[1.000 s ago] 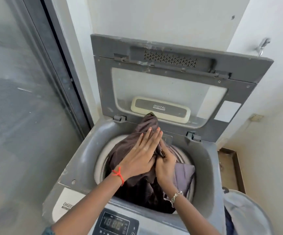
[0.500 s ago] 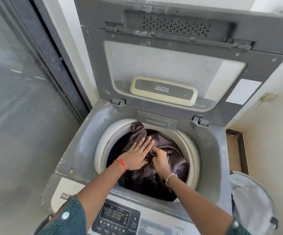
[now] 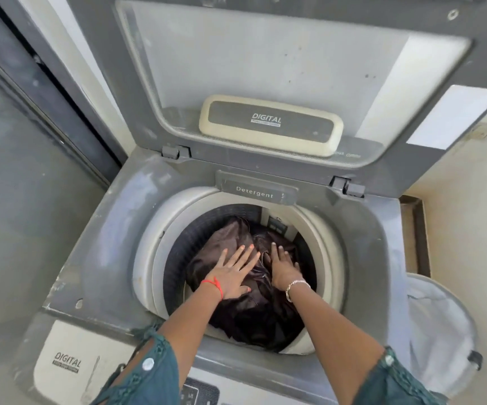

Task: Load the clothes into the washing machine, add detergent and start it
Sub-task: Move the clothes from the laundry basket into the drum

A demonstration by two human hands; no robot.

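Head view: your control panel (image 3: 199, 391) is cut off by the bottom edge. Your left grip (image 3: 232, 273) lies released, fingers flat on the dark clothes (image 3: 265, 317) down in the washing machine (image 3: 105, 229) drum. Your right grip (image 3: 284, 268), also released, presses beside it, fingertips shadowed. At right, the basket (image 3: 440, 331) hides its contents.
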